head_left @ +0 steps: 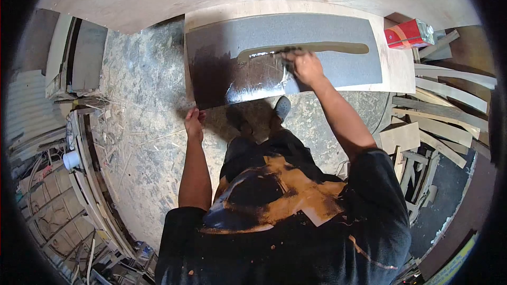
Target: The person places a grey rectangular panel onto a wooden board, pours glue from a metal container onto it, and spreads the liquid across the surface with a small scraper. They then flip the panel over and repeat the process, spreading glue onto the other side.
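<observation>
A grey laminate-like sheet lies on a pale plywood board. A thick strip of brownish liquid, like glue, runs along the sheet's right half. To the left, the surface is dark, wet and shiny. My right hand is closed around a small dark spreader, which touches the sheet at the strip's left part; its exact shape is blurred and partly hidden by my fingers. At the near left corner of the sheet, my left hand pinches the edge between thumb and fingers.
A red box sits at the board's right end. Wood offcuts pile up on the right. Leaning boards and a white cup-like object are on the left. My feet stand on the stained floor below the sheet.
</observation>
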`<state>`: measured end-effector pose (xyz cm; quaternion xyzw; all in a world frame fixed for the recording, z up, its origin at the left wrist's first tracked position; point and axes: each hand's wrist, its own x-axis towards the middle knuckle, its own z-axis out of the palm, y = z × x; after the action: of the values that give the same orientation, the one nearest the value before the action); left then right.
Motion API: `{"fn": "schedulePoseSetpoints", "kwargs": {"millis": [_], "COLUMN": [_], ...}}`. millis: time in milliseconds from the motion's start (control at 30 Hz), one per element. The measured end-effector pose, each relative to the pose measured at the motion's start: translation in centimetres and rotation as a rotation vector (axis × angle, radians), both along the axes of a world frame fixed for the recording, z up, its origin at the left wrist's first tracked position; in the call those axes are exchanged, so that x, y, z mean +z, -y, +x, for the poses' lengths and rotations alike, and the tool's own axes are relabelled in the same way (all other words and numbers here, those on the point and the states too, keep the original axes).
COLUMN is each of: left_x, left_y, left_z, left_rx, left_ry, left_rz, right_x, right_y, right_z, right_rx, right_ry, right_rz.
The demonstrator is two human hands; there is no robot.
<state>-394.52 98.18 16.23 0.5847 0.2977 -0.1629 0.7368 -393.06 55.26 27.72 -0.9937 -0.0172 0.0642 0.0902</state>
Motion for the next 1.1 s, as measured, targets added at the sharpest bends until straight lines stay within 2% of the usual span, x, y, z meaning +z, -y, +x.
{"fn": "schedulePoseSetpoints", "kwargs": {"millis": [100,133,267,333,367,400,467,500,533,600,733,800,900,967,1100], "left_x": [-0.1,-0.3,-1.2,-1.3,-1.1,-1.0,-1.8,-1.7,-1.5,-1.2,-1.5,-1.3,-0.6,-1.0,-0.5], "left_y": [0.0,-0.1,-0.3,0.0,0.1,0.1,-0.1,-0.1,-0.2,0.2,0.7,0.9,1.8,1.6,2.2], "left_z": [-0.1,0.0,-0.3,-0.4,-0.5,-0.5,-0.1,-0.4,-0.7,-1.0,-0.8,-1.0,-0.8,-1.0,-0.8], "left_rx": [-0.008,-0.011,0.059,0.065,0.086,0.106,0.112,0.117,0.119,0.117,0.155,0.184,0.217,0.225,0.261], "left_ry": [0.002,-0.001,0.017,0.028,0.031,0.032,0.016,0.035,0.053,0.056,0.082,0.076,0.049,0.075,0.104], "left_rz": [0.037,0.04,-0.034,-0.053,-0.063,-0.07,-0.065,-0.097,-0.128,-0.115,-0.069,0.002,0.043,0.013,0.013], "right_x": [-3.8,-4.6,-4.9,-1.8,-2.2,-0.9,2.3,0.1,0.2,-1.8,-3.1,-1.3,0.4,-2.3,-5.0], "right_y": [-0.5,-1.2,-2.5,-1.7,-0.9,-0.3,1.2,2.9,3.8,4.8,5.4,6.3,7.0,7.8,5.9], "right_z": [0.2,-1.5,-10.2,-11.5,-11.0,-10.1,-7.8,-6.4,-4.5,-2.8,-5.7,-6.7,-3.1,-1.5,-6.7], "right_rx": [-0.003,0.023,0.129,0.228,0.205,0.196,0.14,0.079,-0.024,-0.096,0.038,0.126,0.02,-0.001,0.088], "right_ry": [0.033,0.073,-0.008,-0.17,-0.519,-0.51,-0.139,0.034,0.059,0.117,0.087,-0.163,-0.064,0.082,0.052], "right_rz": [-0.03,-0.077,0.01,0.089,0.001,-0.005,-0.027,0.039,0.177,0.081,-0.035,-0.051,0.036,0.007,0.0]}}
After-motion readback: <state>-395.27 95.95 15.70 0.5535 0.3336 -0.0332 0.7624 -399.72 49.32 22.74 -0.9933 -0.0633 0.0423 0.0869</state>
